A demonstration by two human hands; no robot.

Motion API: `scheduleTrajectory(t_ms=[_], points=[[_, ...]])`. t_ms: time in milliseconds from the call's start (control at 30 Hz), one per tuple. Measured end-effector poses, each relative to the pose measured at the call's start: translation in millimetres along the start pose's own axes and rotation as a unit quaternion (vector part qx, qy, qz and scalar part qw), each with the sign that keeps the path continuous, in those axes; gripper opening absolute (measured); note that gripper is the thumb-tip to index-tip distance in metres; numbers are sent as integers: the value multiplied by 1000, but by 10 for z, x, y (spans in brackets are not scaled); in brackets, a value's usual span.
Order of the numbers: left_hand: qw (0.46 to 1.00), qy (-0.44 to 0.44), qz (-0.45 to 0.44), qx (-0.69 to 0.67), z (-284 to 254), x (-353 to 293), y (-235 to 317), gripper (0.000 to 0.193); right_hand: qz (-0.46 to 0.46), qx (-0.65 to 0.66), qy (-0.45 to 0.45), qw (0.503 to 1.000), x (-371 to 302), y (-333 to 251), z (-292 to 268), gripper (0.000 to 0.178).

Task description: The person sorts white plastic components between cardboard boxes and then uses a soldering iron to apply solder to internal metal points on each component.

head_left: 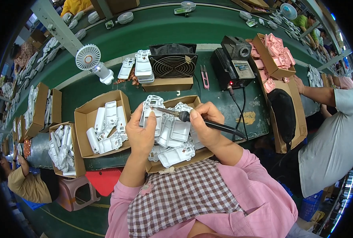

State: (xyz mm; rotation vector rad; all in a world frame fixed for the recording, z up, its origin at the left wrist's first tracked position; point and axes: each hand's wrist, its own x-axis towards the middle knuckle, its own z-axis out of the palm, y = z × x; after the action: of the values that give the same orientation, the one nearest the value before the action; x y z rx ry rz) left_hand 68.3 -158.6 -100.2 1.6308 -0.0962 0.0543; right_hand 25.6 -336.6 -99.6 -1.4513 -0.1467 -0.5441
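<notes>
My left hand (140, 133) grips a white plastic housing (154, 100) and holds it up over a cardboard box (196, 99). A soldering iron (184, 116) is in my right hand (209, 123), its fingers closed around the dark handle. The iron's metal tip points left and meets the housing, or lies just above it, near my left thumb. Below both hands, more white housings (177, 155) are heaped in the box. To the left, a second cardboard box (82, 139) contains white housings and rounded white covers.
Behind the boxes stand a black fan unit (171, 65), stacked white housings (144, 67), a white desk fan (88, 58) and pink-handled snips (205, 77). A soldering station (232, 57) trails its cable on the right. Pink parts (274, 47) and a black bag (282, 115) lie beyond, near a co-worker's arm (317, 94).
</notes>
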Motion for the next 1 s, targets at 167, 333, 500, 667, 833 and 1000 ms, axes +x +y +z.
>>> scheduleTrajectory(t_ms=[167, 333, 500, 667, 833, 1000], points=[[1000, -6, 7, -5, 8, -1, 14, 35, 2, -6, -6, 1000, 8, -35, 7, 15], [1000, -10, 6, -1, 6, -9, 24, 35, 8, 2, -10, 1000, 4, -33, 11, 15], [1000, -9, -1, -12, 10, -14, 36, 36, 12, -5, -12, 1000, 15, -53, 26, 14], [999, -16, -6, -28, -20, -13, 19, 35, -9, 72, 16, 997, -21, -25, 5, 12], [997, -69, 11, -19, 5, -55, 175, 42, -20, 118, 49, 992, -57, 30, -35, 11], [992, -89, 73, 58, -7, -63, 99, 41, -44, 105, 32, 993, -66, 32, -48, 10]])
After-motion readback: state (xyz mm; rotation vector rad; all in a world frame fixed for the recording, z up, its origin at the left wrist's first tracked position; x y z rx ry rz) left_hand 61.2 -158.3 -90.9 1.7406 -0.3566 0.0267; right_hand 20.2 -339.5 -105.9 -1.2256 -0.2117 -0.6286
